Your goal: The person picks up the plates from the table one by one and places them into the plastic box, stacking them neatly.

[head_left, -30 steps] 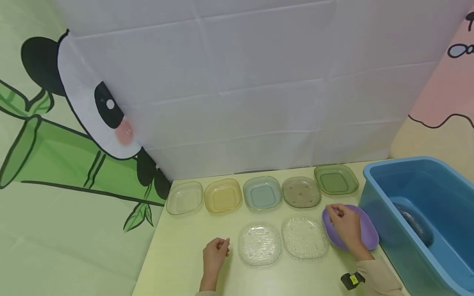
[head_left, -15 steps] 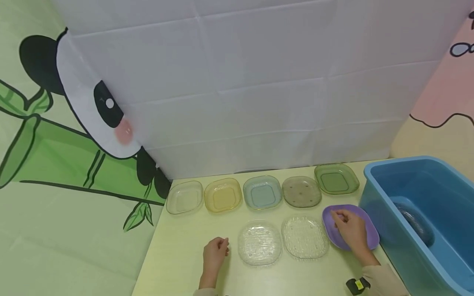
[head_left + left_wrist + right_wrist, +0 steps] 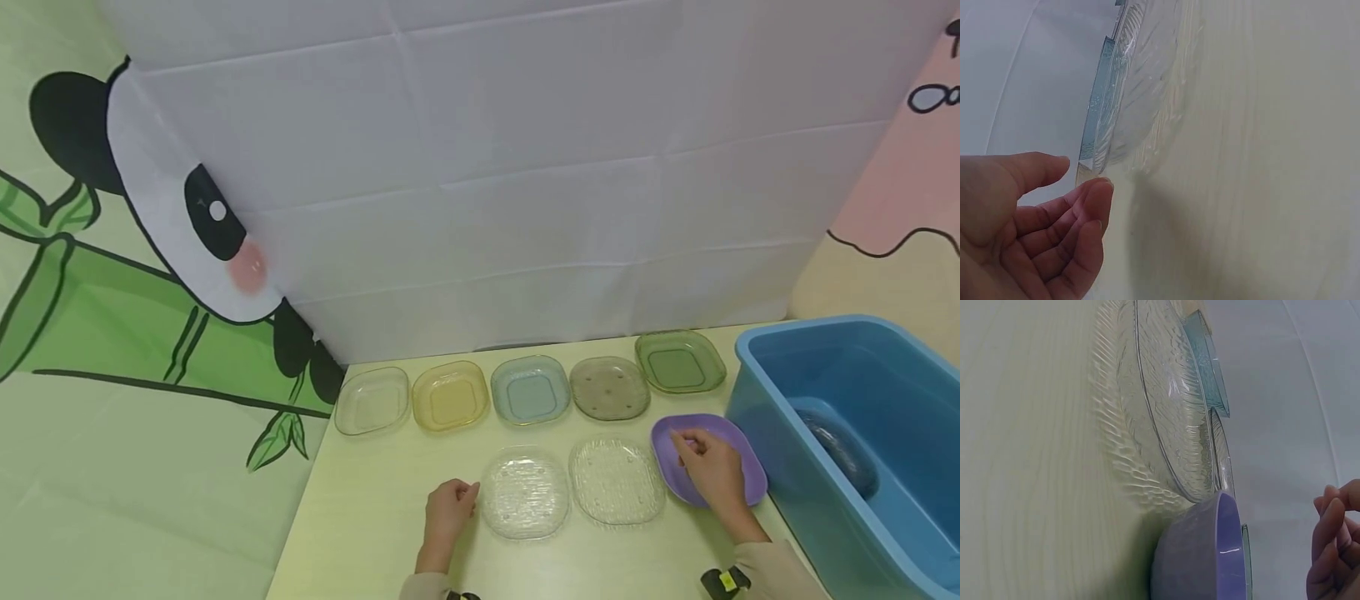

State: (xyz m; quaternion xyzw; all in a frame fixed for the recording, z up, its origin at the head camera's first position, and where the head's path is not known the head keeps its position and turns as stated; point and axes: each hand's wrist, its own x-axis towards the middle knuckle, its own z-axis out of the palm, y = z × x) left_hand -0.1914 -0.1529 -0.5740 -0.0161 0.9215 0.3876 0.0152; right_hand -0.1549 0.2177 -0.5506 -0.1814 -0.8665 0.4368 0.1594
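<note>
Clear ribbed plate [image 3: 525, 493] sits on the worktop [image 3: 375, 500] just beside the left hand [image 3: 450, 507], whose grip holds nothing: its thumb and forefinger stand a little apart, the other fingers are loosely curled, and whether a fingertip touches the rim I cannot tell. The right hand [image 3: 712, 473] hangs over the purple bowl [image 3: 677, 477], thumb and fingertips drawn close together in a narrow grip, with nothing visible between them. If the left fingers catch only the thin, glossy edge, the plate could slip or tip, and a push instead of a lift would likely send it into the second clear plate [image 3: 617, 482] just beside it. That one lies close against the purple bowl, so a nudge might pass along the line. A right hand that drops carelessly could knock the bowl's rim towards the blue tub [image 3: 795, 475], which stands just beside it with a dark, glossy thing [image 3: 840, 454] inside. Farther back, a clear dish [image 3: 372, 402], a yellow dish [image 3: 451, 397], a pale blue dish [image 3: 530, 390], a greyish plate [image 3: 611, 388] and a green dish [image 3: 681, 362] stand close together; a long reach across the front pieces would risk a sleeve brushing them.
</note>
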